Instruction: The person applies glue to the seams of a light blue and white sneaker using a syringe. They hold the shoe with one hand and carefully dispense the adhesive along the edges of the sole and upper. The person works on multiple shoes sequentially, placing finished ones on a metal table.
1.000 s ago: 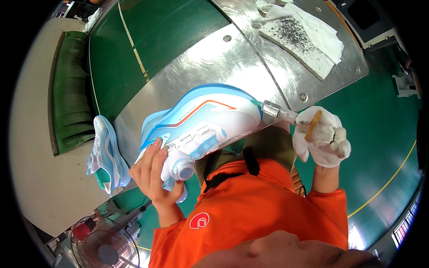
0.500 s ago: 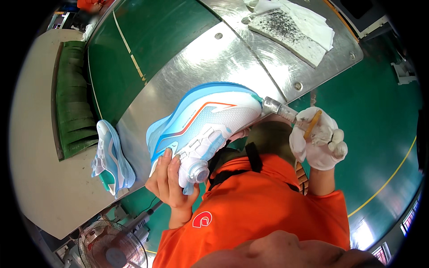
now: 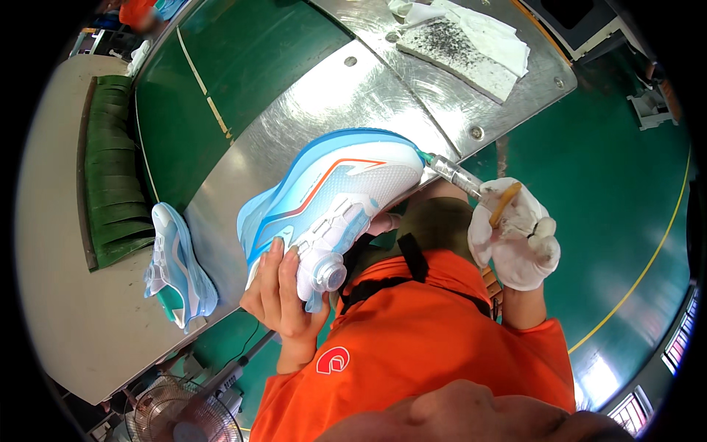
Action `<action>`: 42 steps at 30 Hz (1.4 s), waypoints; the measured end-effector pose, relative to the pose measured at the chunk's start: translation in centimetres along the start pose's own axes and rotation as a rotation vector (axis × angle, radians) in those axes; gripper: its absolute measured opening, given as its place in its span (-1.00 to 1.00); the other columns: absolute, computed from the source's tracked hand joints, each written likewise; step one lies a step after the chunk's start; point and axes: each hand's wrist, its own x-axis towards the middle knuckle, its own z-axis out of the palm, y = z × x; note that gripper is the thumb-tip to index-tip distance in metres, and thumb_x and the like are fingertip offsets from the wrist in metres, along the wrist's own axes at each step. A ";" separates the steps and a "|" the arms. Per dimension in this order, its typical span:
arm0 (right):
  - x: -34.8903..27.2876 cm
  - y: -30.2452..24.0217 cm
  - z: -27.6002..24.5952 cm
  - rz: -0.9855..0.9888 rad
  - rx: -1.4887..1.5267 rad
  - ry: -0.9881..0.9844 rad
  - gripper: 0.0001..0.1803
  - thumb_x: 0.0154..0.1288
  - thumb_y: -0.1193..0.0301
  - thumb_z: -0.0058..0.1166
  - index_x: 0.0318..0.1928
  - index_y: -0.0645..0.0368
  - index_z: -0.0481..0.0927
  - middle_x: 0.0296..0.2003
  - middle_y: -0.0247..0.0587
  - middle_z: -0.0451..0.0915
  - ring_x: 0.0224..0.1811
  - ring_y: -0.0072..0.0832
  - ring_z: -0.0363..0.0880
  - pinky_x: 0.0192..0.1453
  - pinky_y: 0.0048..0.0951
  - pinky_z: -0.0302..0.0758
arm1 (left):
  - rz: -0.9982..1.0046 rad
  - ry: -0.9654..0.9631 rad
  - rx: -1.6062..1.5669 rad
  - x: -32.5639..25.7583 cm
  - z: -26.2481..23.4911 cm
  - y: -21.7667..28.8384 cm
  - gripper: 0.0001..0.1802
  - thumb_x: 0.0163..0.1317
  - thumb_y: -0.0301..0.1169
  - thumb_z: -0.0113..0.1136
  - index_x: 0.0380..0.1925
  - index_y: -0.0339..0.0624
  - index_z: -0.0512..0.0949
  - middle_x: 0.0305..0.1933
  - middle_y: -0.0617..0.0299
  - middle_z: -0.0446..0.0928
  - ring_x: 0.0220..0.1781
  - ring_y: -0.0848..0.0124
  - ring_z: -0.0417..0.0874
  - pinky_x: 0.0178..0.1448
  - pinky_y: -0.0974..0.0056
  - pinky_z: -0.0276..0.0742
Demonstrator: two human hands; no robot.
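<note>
Centrally, the bare left hand (image 3: 283,291) was wrapped around the heel of a shoe (image 3: 331,202), fingers closed on it and holding it up off the bench (image 3: 324,96). That shoe was pale blue and white with an orange line along its side and a round dial on top; it lay tilted, heel toward the person and toe pointing away to the right. The right hand (image 3: 515,239), in a white glove, was closed around a syringe (image 3: 456,175), a clear tube with a greenish tip that touched the toe of the shoe where upper met sole. A yellowish stick (image 3: 504,204) also poked out of that gloved fist.

Below both hands were the person's orange shirt (image 3: 412,346) and a dark strap across the chest.

Under the shoe stretched the bench of dull sheet metal, with bolts showing along its edge. At its far end lay a white cloth (image 3: 471,40), speckled with dark specks. To the left, well apart from the held shoe, a second shoe (image 3: 177,265) of the same colours rested at the near edge of the bench. Further left, a strip of green ribbed matting (image 3: 110,169) lay on a beige surface. A fan (image 3: 173,405) stood at the lower left. Green floor with a yellow line (image 3: 641,272) filled the right side.
</note>
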 end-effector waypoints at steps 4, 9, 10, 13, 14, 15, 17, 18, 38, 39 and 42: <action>-0.2 -0.4 1.0 -0.011 -0.039 0.020 -0.11 -0.11 0.09 0.22 0.11 0.61 0.36 -0.40 0.20 0.56 -0.52 -0.28 0.52 -0.51 -0.47 0.45 | 0.011 -0.013 -0.021 -0.4 0.1 -0.4 -0.44 0.03 -0.24 0.33 0.05 -0.24 0.56 0.18 0.05 0.58 0.09 0.13 0.52 0.19 0.20 0.33; -0.5 -0.7 1.9 -0.024 -0.123 0.028 -0.09 -0.05 0.03 0.23 0.12 0.60 0.36 -0.35 0.20 0.57 -0.50 -0.31 0.53 -0.46 -0.50 0.49 | 0.030 0.012 -0.029 -0.7 0.4 -0.7 -0.43 -0.01 -0.28 0.36 0.06 -0.22 0.56 0.18 0.06 0.58 0.10 0.13 0.53 0.18 0.20 0.34; -0.5 -0.8 2.2 -0.027 -0.138 0.036 -0.07 -0.05 0.00 0.25 0.13 0.60 0.36 -0.34 0.19 0.58 -0.50 -0.32 0.54 -0.44 -0.51 0.50 | 0.035 0.017 -0.024 -0.8 0.5 -0.8 -0.43 0.00 -0.27 0.37 0.06 -0.22 0.56 0.18 0.06 0.58 0.10 0.13 0.53 0.18 0.20 0.34; -0.7 -1.0 2.9 -0.006 -0.194 0.051 -0.01 -0.05 -0.07 0.31 0.15 0.58 0.37 -0.30 0.16 0.59 -0.47 -0.35 0.55 -0.40 -0.52 0.52 | 0.027 0.021 -0.008 -1.0 0.4 -0.7 -0.43 0.00 -0.25 0.39 0.06 -0.22 0.57 0.17 0.07 0.59 0.09 0.14 0.55 0.18 0.20 0.35; -0.7 -1.0 3.2 -0.009 -0.233 0.056 -0.01 -0.05 -0.10 0.32 0.13 0.58 0.38 -0.32 0.15 0.59 -0.49 -0.36 0.54 -0.43 -0.52 0.50 | 0.026 0.030 -0.009 -1.0 0.4 -0.7 -0.43 0.00 -0.24 0.39 0.05 -0.22 0.58 0.17 0.08 0.59 0.09 0.15 0.55 0.18 0.20 0.35; -0.7 -1.0 3.5 -0.015 -0.273 0.067 0.00 -0.04 -0.13 0.33 0.11 0.58 0.38 -0.33 0.14 0.59 -0.51 -0.37 0.53 -0.45 -0.51 0.49 | 0.029 0.036 -0.016 -0.9 0.5 -0.8 -0.43 0.00 -0.24 0.40 0.05 -0.22 0.58 0.17 0.08 0.59 0.09 0.16 0.56 0.17 0.20 0.34; -0.7 -0.7 4.1 -0.060 -0.393 0.092 0.02 -0.02 -0.21 0.31 0.04 0.61 0.41 -0.39 0.11 0.59 -0.61 -0.38 0.47 -0.57 -0.50 0.43 | 0.031 0.040 -0.024 -0.8 0.7 -0.8 -0.44 0.00 -0.24 0.40 0.04 -0.22 0.59 0.17 0.08 0.59 0.10 0.17 0.56 0.17 0.21 0.34; -0.9 -0.9 4.2 -0.016 -0.377 0.088 -0.01 -0.05 -0.12 0.34 0.09 0.58 0.40 -0.35 0.10 0.60 -0.54 -0.41 0.51 -0.48 -0.52 0.47 | 0.028 0.036 -0.022 -0.7 0.6 -0.8 -0.44 -0.01 -0.25 0.40 0.04 -0.22 0.59 0.17 0.09 0.59 0.10 0.17 0.57 0.17 0.21 0.34; 0.4 1.9 0.7 -0.071 -0.494 -0.178 -0.17 -0.40 0.60 0.42 0.06 0.60 0.46 -0.16 0.04 0.63 -0.26 -0.36 0.65 -0.24 -0.47 0.62 | -0.056 -0.164 -0.176 6.5 -0.8 -2.9 -0.40 -0.15 -0.29 0.47 0.00 -0.16 0.60 0.03 0.18 0.64 -0.12 0.23 0.58 -0.04 0.23 0.27; 0.5 2.3 0.3 -0.102 -0.499 -0.193 -0.18 -0.39 0.59 0.44 0.05 0.60 0.46 -0.15 0.04 0.63 -0.27 -0.35 0.65 -0.24 -0.47 0.62 | -0.056 -0.175 -0.191 6.8 -0.6 -3.1 -0.39 -0.15 -0.28 0.48 0.00 -0.17 0.60 0.01 0.18 0.64 -0.13 0.22 0.57 -0.05 0.23 0.27; 0.8 3.1 -0.5 -0.107 -0.427 -0.240 -0.25 -0.34 0.50 0.54 -0.05 0.60 0.51 -0.13 0.07 0.62 -0.32 -0.35 0.64 -0.29 -0.48 0.59 | -0.064 -0.184 -0.239 8.2 -0.3 -3.4 -0.40 -0.15 -0.24 0.52 -0.05 -0.21 0.61 -0.09 0.18 0.65 -0.18 0.20 0.54 -0.05 0.20 0.31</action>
